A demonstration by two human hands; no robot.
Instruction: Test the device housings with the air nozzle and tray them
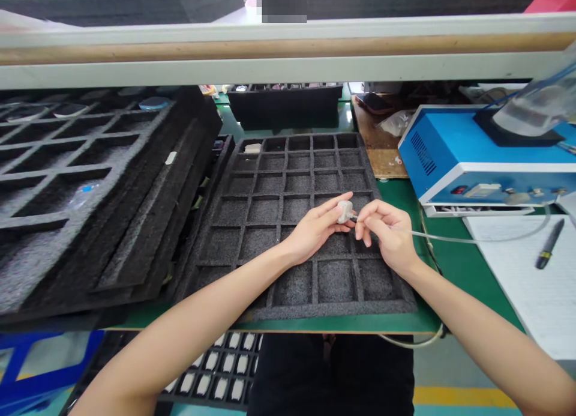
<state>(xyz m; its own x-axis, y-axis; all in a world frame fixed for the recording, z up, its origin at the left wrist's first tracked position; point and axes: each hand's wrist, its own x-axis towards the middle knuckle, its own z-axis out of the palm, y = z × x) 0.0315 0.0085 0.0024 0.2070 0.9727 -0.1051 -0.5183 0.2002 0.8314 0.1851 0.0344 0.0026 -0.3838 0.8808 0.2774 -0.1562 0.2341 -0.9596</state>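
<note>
A small white part with rounded corners is pinched between the thumb and fingers of my left hand. Close on its right, my right hand is closed on the dark, thin tip at the end of a clear tube. The tip points at the white part; whether the two touch I cannot tell. Both hands are above a black foam tray divided into square pockets. One pale piece lies in the tray's far left pocket.
Stacked foam trays rise at the left. On the right stands a blue machine, to which the tube runs, with a clear container on top. A marker pen lies on paper sheets. A shelf beam crosses overhead.
</note>
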